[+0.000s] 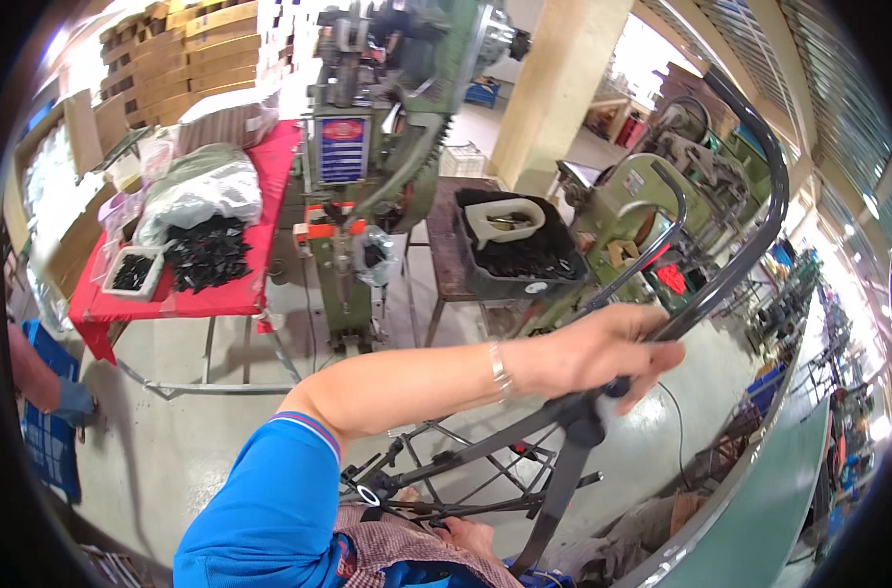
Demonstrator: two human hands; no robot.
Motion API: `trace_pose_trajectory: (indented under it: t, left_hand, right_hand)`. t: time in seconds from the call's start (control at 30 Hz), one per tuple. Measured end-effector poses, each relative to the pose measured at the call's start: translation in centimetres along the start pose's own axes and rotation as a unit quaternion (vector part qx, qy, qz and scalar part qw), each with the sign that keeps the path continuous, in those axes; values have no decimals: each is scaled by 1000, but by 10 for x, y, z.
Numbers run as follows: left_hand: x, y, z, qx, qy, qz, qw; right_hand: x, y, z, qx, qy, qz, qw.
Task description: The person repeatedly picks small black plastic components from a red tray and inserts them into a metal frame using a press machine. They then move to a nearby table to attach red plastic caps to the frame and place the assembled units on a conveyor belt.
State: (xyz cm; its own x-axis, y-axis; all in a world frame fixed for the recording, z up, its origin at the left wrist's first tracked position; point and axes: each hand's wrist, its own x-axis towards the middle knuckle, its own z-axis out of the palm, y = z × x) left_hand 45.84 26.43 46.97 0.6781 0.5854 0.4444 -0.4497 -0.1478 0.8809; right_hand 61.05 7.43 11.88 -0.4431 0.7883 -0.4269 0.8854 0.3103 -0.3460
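Observation:
A black tubular folding frame (554,416) with crossed lower bars stands in front of me, and its long curved handle tube (774,167) rises to the upper right. My left hand (602,353), at the end of a bare forearm with a bracelet, is closed round the lower part of that tube, just above a joint. A second curved tube (666,235) of the frame rises beyond it. Low down by my checked apron, my right hand (468,537) is curled at a dark bar of the frame; its fingers are partly hidden.
A green press machine (421,147) stands ahead, with a red-covered table (186,306) of black parts to its left. Right of it, a dark bin (534,286) sits on a small table (448,230). A green surface (774,490) curves along the right. A person's arm (32,367) shows at far left.

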Motion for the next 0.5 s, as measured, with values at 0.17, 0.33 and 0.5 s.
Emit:
trace_pose_trajectory:
  t: [0.17, 0.33, 0.5]
  left_hand:
    - [-129, 72, 38, 63, 121, -43, 990]
    - [-245, 114, 86, 137, 293, 39, 945]
    - [-337, 134, 126, 253, 486, 134, 826]
  right_hand:
    - [-2, -39, 24, -59, -34, -87, 994]
    - [-2, -93, 39, -57, -41, -198, 978]
    - [29, -143, 69, -32, -93, -235, 967]
